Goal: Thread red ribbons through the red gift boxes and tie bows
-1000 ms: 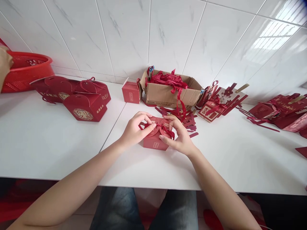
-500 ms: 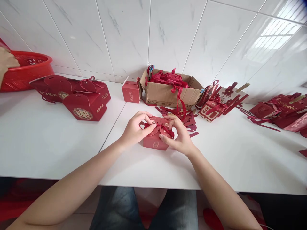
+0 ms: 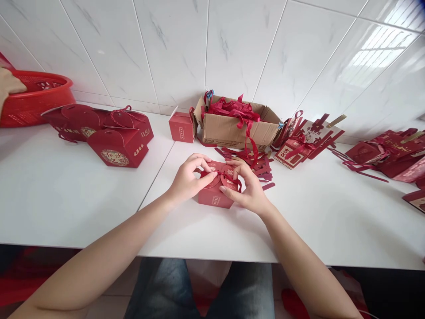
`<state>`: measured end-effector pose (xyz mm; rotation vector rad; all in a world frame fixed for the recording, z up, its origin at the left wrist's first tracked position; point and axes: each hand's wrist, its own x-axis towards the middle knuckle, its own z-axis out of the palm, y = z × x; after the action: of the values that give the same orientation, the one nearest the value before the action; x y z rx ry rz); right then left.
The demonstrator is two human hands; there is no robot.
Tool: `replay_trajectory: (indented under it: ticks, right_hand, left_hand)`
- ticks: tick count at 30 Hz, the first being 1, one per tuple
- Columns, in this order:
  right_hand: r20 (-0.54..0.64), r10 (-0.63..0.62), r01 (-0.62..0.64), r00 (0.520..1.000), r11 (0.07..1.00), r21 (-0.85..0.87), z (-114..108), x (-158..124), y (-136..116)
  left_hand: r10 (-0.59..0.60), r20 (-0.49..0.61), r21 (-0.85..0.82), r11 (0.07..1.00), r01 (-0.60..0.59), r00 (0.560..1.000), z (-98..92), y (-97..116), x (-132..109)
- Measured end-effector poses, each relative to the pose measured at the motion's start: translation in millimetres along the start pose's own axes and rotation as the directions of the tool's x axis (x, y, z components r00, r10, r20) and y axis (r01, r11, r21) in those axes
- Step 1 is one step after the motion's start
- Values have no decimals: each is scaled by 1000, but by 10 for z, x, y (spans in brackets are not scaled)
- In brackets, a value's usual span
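A small red gift box [image 3: 215, 196] with gold lettering stands on the white table in front of me, its rounded top flaps folded together. Across the top runs a dark red ribbon [image 3: 224, 176], crossed or knotted at the middle. My left hand [image 3: 192, 178] pinches the ribbon near the centre between thumb and fingertips. On the other side, my right hand [image 3: 247, 186] curls around the ribbon's right part, its thumb by the box's front corner and its index finger on the top. Some fingertips are hidden behind the box.
Behind the box are a carton [image 3: 229, 130] of red ribbons and a heap of dark red strips [image 3: 262, 168]. Red boxes [image 3: 117, 148] stand left, others [image 3: 292, 153] right. A person's hand [image 3: 11, 84] is at the red basket [image 3: 40, 108].
My hands and the gift box have hardly moved. A red box at the far right edge has come further into view. The other person's hand at the basket has shifted slightly.
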<state>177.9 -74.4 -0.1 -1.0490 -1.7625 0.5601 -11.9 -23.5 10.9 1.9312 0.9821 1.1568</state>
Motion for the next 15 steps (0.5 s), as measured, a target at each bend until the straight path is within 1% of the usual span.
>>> replay_trajectory:
  ticks: [3, 10, 12, 15]
  right_hand:
    - [36, -3, 3, 999, 1000, -4, -20, 0, 0]
    - [42, 32, -32, 999, 999, -6, -78, -5, -11]
    - [39, 48, -46, 998, 998, -35, -119, -11, -10]
    - [1, 32, -32, 999, 995, -93, -179, -14, 12]
  left_hand:
    - [-17, -21, -8, 1000, 16, 1000, 8, -5, -4]
    - [-40, -42, -33, 999, 39, 998, 9, 4, -15]
    - [-62, -38, -47, 997, 61, 997, 1, 20, -16]
    - [-81, -26, -60, 995, 79, 996, -17, 37, -16]
